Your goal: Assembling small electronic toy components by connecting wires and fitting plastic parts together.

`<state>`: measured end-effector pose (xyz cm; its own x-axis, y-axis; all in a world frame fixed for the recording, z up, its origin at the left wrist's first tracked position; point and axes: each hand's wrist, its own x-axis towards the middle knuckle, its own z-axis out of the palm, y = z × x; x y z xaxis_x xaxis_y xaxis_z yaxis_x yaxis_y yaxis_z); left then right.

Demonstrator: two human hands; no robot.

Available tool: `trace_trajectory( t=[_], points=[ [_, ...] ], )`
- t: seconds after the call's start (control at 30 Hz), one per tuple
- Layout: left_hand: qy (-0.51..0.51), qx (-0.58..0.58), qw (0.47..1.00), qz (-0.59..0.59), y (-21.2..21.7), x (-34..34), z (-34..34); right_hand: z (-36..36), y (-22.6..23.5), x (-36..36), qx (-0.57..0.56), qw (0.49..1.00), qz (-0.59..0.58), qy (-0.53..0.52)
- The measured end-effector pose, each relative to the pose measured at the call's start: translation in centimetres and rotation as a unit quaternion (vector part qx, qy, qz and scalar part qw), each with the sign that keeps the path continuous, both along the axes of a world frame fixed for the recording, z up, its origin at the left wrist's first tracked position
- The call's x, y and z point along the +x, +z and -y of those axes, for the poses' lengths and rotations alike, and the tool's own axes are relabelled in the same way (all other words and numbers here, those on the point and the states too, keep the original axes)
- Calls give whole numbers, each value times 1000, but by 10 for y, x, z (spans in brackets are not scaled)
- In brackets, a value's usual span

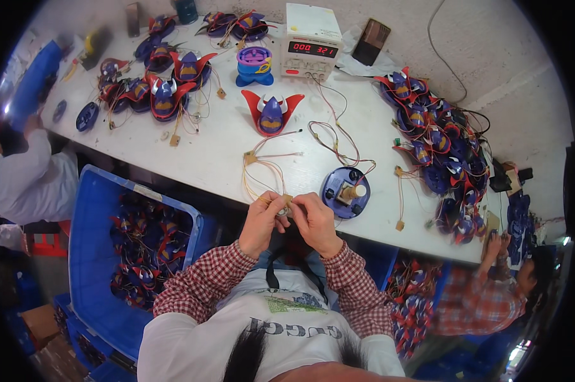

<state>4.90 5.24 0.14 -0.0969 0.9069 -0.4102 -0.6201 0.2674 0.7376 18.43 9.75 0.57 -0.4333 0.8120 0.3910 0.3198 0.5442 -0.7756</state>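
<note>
Wired tan piece [287, 199]: trailing thin wires [276, 170]
Left hand [260, 223]: pinching it
Right hand [316, 223]: pinching it too

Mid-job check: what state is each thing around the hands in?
Left hand: closed, pinching a small wired part
Right hand: closed, fingertips at the same part
Power supply: on, red display lit
Purple-and-blue toy: standing upright
Round blue base: lying on the table
Winged toy head: wings spread
Blue tub: open, holding many toy parts
</note>
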Motion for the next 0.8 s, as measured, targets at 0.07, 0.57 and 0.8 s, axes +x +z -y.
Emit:
trace_trajectory(
  t=[0.07,0.57,0.8],
  points=[
    [2,-1,1000,1,0,0,0,0,0,0,4,1000,5,1],
    [-25,1,999,-24,0,0,-23,-12,-4,-2,79,997,-7,-13],
    [52,-1,998,20,23,14,-34,13,27,35,55,996,19,-61]
  ],
)
